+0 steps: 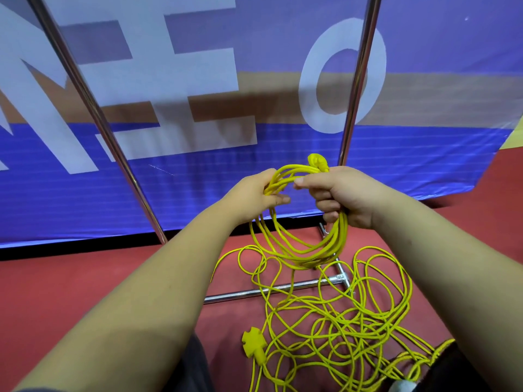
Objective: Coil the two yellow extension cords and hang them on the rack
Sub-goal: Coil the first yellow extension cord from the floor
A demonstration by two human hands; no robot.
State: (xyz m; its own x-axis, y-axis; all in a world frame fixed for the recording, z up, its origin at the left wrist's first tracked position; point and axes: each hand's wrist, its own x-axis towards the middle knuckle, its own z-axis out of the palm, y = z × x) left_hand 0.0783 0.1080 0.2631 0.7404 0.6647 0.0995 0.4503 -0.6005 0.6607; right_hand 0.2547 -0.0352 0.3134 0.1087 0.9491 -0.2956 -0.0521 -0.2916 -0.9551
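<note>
1. Your left hand (254, 193) and right hand (341, 198) both grip the coiled yellow cord (297, 258), held up between the two uprights of the rack (98, 114).
2. The loose yellow cord (339, 329) lies tangled on the red floor (85, 284), across the rack's base bar.
3. A blue banner (198, 188) stands behind the rack.

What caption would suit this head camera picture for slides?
Left hand and right hand grip a coil of yellow extension cord above tangled yellow cord on red floor by a chrome rack.
</note>
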